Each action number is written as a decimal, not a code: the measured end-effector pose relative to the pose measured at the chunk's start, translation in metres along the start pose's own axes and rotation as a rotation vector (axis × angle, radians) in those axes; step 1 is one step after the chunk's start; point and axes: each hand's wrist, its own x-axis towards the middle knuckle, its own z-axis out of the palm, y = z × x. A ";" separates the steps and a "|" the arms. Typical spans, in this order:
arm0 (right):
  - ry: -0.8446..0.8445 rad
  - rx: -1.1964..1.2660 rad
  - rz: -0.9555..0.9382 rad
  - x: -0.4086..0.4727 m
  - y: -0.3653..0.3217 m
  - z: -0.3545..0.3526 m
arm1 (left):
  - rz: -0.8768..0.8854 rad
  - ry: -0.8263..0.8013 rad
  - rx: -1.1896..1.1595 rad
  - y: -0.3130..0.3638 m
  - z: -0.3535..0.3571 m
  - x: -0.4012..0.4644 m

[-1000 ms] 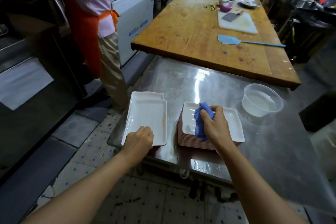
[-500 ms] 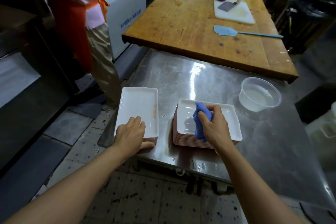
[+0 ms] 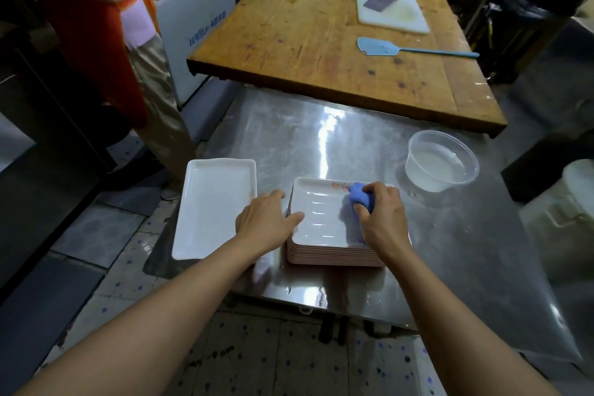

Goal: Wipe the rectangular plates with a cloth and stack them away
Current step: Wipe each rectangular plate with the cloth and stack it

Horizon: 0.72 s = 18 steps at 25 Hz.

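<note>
**While steadying stack, wiping top plate**

With left hand flat, fingers straight on rim to brace pink stack of rectangular plates on steel tabletop; right hand fingers curled around blue cloth, scrubbing red smear. Wiped white rectangular plate parked left.

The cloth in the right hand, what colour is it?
Blue; the cloth shows in the head view, bunched in the right hand.

Steel table, wooden bench, tiled floor
</note>
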 end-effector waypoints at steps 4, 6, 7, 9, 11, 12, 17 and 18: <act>-0.021 -0.364 -0.091 -0.005 0.017 -0.003 | -0.007 -0.040 -0.056 0.008 0.009 0.003; 0.033 -0.403 -0.141 -0.009 0.023 -0.004 | 0.005 -0.037 -0.096 0.010 0.011 0.005; 0.042 -0.384 -0.125 -0.010 0.025 -0.005 | 0.007 -0.031 -0.118 0.010 0.011 0.005; 0.023 -0.357 -0.058 -0.004 0.032 -0.006 | 0.004 -0.015 -0.187 0.008 0.013 0.003; -0.023 -0.413 -0.055 0.010 0.037 -0.006 | 0.011 0.008 -0.237 0.007 0.014 0.003; -0.040 -0.392 -0.034 0.017 0.036 -0.004 | 0.021 0.021 -0.243 0.006 0.015 0.003; -0.008 -0.298 -0.022 0.025 0.017 0.016 | 0.053 0.046 -0.230 0.004 0.017 0.005; -0.017 -0.267 -0.065 0.021 0.013 0.019 | 0.051 0.044 -0.232 0.003 0.018 0.006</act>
